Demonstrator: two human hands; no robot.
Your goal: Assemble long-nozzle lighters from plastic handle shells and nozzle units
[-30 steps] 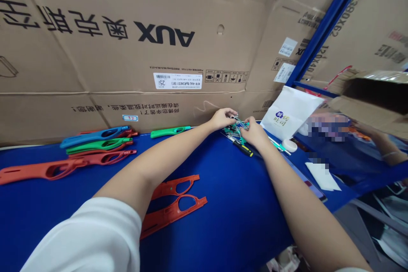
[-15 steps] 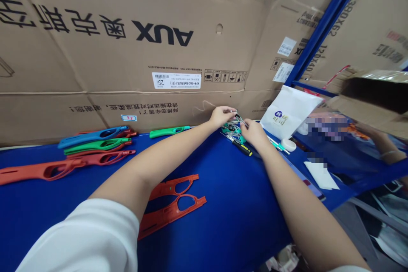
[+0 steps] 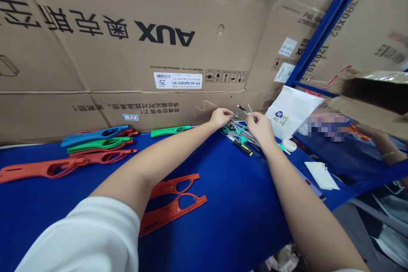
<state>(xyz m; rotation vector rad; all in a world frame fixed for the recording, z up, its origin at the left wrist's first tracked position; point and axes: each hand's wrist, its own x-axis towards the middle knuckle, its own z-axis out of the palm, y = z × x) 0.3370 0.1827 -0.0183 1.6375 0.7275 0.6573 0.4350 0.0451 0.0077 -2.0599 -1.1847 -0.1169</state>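
Note:
My right hand (image 3: 260,129) pinches a thin wired piece with a black tip (image 3: 241,107), raised above a pile of small green and metal parts (image 3: 244,136). A pale thin strand sticks up by its fingers. To the left, my left hand (image 3: 221,118) has its fingertips closed at the pile's back edge, beside a small silvery bit; what they hold is too small to tell. A black and yellow screwdriver (image 3: 244,148) lies in front of the pile. Two orange lighter-shaped shell halves (image 3: 191,208) rest below my left forearm, which partly covers them.
More handle shells lie at the left: blue (image 3: 92,136), green (image 3: 98,145) and red (image 3: 38,171). One green shell (image 3: 168,131) lies against the cardboard wall (image 3: 127,68). A white bag (image 3: 291,110), white roll (image 3: 288,145) and folded paper (image 3: 321,175) are right. Another person's arm (image 3: 387,148) shows beyond the blue frame.
My hands have moved apart. The right hand has shifted right and up with the black-tipped wired piece, while my left hand stays near the pile.

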